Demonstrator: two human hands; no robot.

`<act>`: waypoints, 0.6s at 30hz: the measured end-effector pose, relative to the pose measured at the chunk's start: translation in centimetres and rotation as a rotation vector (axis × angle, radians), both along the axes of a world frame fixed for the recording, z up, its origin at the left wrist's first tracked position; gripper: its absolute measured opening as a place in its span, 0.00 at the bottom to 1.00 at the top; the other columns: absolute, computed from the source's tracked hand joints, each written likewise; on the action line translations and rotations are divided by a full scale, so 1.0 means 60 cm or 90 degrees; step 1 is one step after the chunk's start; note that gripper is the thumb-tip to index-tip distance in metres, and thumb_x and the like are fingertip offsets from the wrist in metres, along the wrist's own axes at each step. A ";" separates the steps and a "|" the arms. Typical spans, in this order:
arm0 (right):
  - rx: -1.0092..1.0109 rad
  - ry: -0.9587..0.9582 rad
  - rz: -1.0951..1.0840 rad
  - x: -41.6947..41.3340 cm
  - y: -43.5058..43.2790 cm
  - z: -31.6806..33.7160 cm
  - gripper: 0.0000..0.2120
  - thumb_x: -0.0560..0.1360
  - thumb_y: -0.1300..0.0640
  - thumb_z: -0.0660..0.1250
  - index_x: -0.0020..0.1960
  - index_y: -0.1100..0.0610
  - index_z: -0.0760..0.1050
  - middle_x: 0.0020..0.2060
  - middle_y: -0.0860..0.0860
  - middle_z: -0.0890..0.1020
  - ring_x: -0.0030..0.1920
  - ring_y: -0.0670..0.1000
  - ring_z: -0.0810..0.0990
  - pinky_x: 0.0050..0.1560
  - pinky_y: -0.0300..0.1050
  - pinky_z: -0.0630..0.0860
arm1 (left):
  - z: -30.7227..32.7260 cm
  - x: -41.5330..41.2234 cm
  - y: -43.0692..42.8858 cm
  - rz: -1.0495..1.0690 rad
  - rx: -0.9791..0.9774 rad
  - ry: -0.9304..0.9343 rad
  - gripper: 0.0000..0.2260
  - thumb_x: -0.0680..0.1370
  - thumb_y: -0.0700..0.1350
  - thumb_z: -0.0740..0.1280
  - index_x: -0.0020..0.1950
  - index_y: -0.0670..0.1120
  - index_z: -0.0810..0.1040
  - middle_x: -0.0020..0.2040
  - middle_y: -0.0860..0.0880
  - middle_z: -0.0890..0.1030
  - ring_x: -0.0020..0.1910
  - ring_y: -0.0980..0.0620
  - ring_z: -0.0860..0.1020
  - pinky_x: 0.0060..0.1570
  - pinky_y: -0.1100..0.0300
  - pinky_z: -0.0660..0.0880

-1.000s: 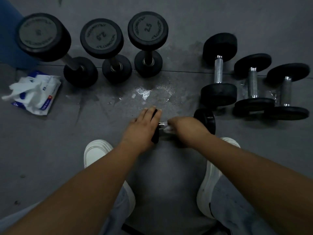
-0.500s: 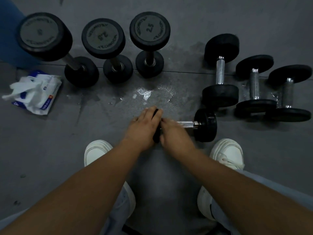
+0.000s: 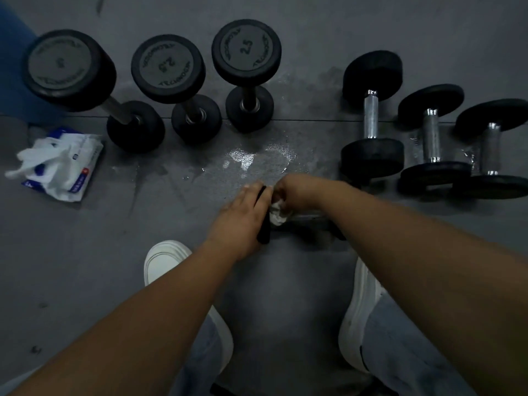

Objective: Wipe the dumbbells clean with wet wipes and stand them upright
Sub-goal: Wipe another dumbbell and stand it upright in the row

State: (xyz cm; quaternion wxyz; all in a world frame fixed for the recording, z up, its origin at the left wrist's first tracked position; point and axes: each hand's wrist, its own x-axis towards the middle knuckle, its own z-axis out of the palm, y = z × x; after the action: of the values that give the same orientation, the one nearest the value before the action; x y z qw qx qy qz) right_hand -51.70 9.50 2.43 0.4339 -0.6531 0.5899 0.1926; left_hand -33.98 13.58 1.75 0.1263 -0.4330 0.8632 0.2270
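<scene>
Floor point(image 3: 85, 252): left hand point(image 3: 243, 212) grips dumbbell point(image 3: 264, 234) edge.

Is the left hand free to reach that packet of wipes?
Probably not yet: the left hand holds the end of the small dumbbell while the right hand holds a wipe to it. The floor towards the wipes packet looks unobstructed once it lets go.

The right forearm point(image 3: 400, 241) is covering most of the small dumbbell point(image 3: 264, 224)'s handle and far plate. The left hand point(image 3: 243, 215) is masking the near plate's face, leaving only a black sliver showing. The fingers of the right hand point(image 3: 303, 192) are curling out of sight around a bunched wet wipe point(image 3: 277, 214). The right edge is cutting off the rightmost lying dumbbell point(image 3: 491, 150), and the left edge a blue object point(image 3: 11, 52). The print on the wet wipes pack point(image 3: 71, 164) is showing too small to read, and the leftmost upright dumbbell point(image 3: 61, 62)'s number is blurring.
</scene>
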 end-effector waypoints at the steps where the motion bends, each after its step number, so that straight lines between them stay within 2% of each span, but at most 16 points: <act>1: 0.050 -0.010 -0.004 -0.004 -0.008 -0.004 0.16 0.67 0.53 0.77 0.54 0.49 0.81 0.47 0.48 0.82 0.49 0.51 0.79 0.51 0.41 0.74 | 0.003 0.002 -0.004 -0.008 0.007 0.000 0.51 0.67 0.52 0.76 0.80 0.47 0.47 0.79 0.48 0.50 0.77 0.45 0.58 0.68 0.47 0.68; 4: 0.138 0.031 0.055 0.000 -0.009 -0.017 0.19 0.65 0.45 0.77 0.55 0.48 0.80 0.49 0.46 0.82 0.50 0.51 0.80 0.58 0.46 0.75 | 0.013 0.008 -0.020 -0.034 0.023 -0.012 0.54 0.65 0.55 0.78 0.80 0.46 0.47 0.80 0.48 0.52 0.75 0.46 0.61 0.67 0.52 0.67; 6: 0.127 0.054 0.079 0.013 0.012 -0.031 0.18 0.67 0.46 0.75 0.54 0.51 0.81 0.50 0.50 0.83 0.48 0.52 0.80 0.54 0.44 0.75 | 0.012 0.007 -0.020 -0.032 0.036 -0.012 0.55 0.64 0.56 0.78 0.80 0.46 0.47 0.79 0.48 0.52 0.75 0.47 0.61 0.67 0.52 0.67; 8: 0.061 0.051 0.057 0.022 0.037 -0.037 0.15 0.71 0.49 0.72 0.54 0.55 0.80 0.50 0.54 0.83 0.47 0.54 0.80 0.49 0.42 0.74 | 0.008 0.003 -0.018 -0.023 0.040 -0.010 0.55 0.64 0.56 0.78 0.80 0.45 0.47 0.79 0.47 0.52 0.76 0.46 0.60 0.67 0.52 0.67; 12: -0.135 0.129 0.043 0.032 0.083 -0.030 0.12 0.77 0.54 0.62 0.59 0.55 0.74 0.57 0.55 0.79 0.57 0.57 0.79 0.51 0.47 0.73 | 0.010 0.004 -0.014 -0.044 -0.005 -0.006 0.51 0.63 0.57 0.76 0.78 0.45 0.54 0.77 0.47 0.59 0.72 0.46 0.65 0.63 0.54 0.69; 15: -0.191 0.134 0.052 0.030 0.098 -0.033 0.10 0.78 0.57 0.60 0.58 0.55 0.71 0.55 0.55 0.80 0.55 0.58 0.80 0.47 0.47 0.71 | 0.014 0.004 -0.008 -0.045 -0.041 0.043 0.46 0.63 0.55 0.75 0.76 0.44 0.59 0.74 0.46 0.62 0.71 0.46 0.66 0.62 0.53 0.72; 18: -0.287 0.133 -0.007 0.018 0.106 -0.032 0.08 0.78 0.59 0.59 0.56 0.55 0.69 0.52 0.55 0.80 0.51 0.59 0.80 0.46 0.48 0.71 | 0.008 -0.003 -0.016 -0.045 -0.091 0.093 0.42 0.65 0.49 0.74 0.76 0.45 0.61 0.74 0.47 0.63 0.73 0.45 0.65 0.62 0.51 0.73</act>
State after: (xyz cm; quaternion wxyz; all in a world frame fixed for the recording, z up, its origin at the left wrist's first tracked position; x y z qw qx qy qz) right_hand -50.64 15.85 0.53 0.2149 -0.7069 0.6632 0.1200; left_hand -34.18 12.60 2.26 0.0400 -0.3924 0.8989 0.1910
